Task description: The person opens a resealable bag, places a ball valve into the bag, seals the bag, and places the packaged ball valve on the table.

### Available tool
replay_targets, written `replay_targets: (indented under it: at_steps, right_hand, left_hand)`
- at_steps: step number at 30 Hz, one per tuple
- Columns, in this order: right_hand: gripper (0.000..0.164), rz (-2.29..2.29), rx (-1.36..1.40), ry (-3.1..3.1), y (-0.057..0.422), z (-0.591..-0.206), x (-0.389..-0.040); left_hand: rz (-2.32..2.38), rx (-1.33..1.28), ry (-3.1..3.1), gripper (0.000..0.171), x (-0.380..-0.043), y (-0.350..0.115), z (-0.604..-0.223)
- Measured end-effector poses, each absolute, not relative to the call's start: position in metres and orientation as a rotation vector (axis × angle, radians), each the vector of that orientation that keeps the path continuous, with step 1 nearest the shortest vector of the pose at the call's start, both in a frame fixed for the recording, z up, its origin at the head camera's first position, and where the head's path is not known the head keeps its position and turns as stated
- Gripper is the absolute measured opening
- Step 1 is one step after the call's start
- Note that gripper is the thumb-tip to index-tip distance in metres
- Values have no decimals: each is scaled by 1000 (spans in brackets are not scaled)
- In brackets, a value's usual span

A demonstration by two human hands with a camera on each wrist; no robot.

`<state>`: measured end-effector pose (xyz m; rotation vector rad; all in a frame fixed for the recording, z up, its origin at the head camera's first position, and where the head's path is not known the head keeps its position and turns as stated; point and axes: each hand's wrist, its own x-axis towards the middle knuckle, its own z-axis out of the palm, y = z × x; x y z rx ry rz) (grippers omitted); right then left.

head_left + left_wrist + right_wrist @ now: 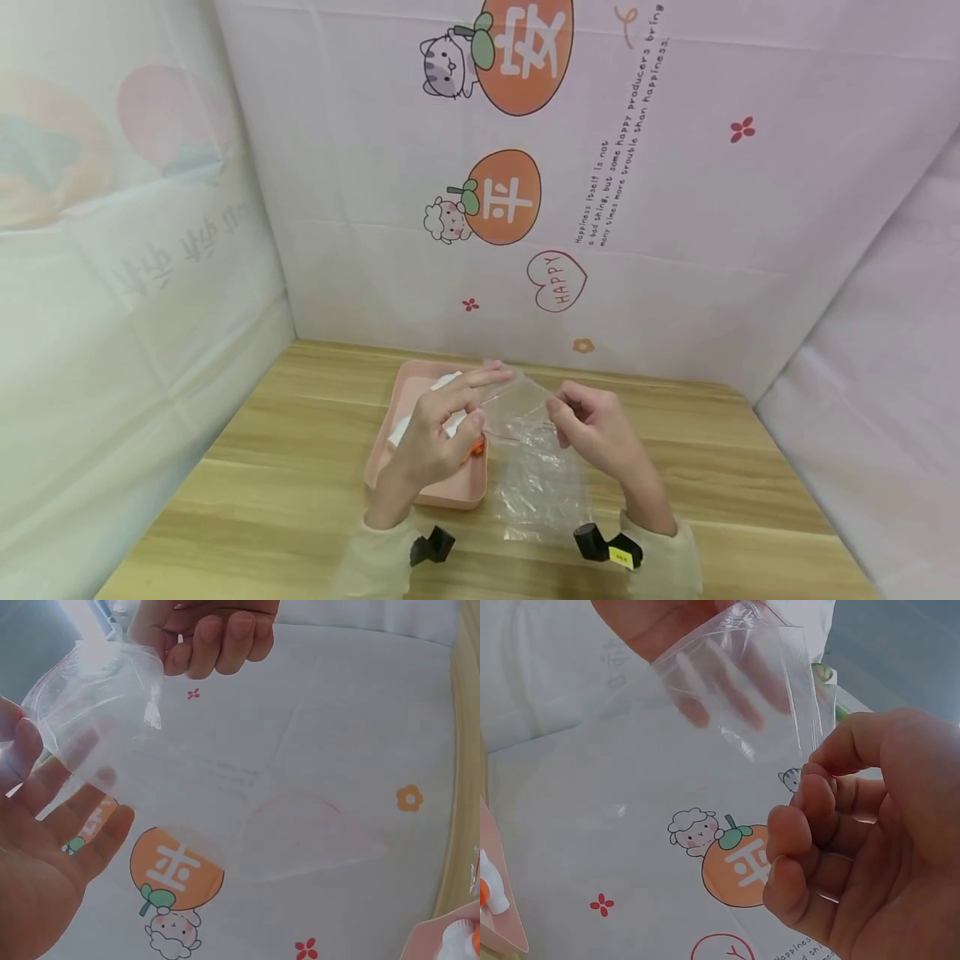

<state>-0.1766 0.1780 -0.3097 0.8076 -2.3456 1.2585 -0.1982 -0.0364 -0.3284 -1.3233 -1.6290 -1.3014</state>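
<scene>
A clear plastic bag (pixel 542 487) hangs between both hands over the wooden table, its upper edge stretched and a thin red line running along its mouth. My left hand (pixel 438 429) pinches one side of the mouth between thumb and index finger. Its other fingers are spread, showing through the film (pixel 735 690) in the right wrist view. On the opposite side, my right hand (pixel 600 425) pinches the bag's edge with thumb and fingertips, the remaining fingers curled. In the left wrist view the film (pixel 97 712) spans from one hand to the other.
Left of the bag sits a pink tray (pixel 468 496), partly behind the left hand, with white items (pixel 399 431) and an orange piece (pixel 477 448) inside. A printed white cloth (pixel 375 275) stands behind the table (pixel 247 500), with more cloth at both sides.
</scene>
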Motion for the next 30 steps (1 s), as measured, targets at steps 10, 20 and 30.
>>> replay_targets:
  at_steps: [10,20,30]
  right_hand:
    - [7,1313,876,-2272,177,-307,-174]
    - [102,1218,941,-2414,174,-321,-186]
    - [120,1198,939,-2449,171,-334,-197]
  left_hand:
    - [-1398,-1021,-1795,16,-190,-34,-327]
    - [-1481,-928,-1802,9,-207,-30,-351]
    - [-1531,-972,-1743,11,-198,-22,-340]
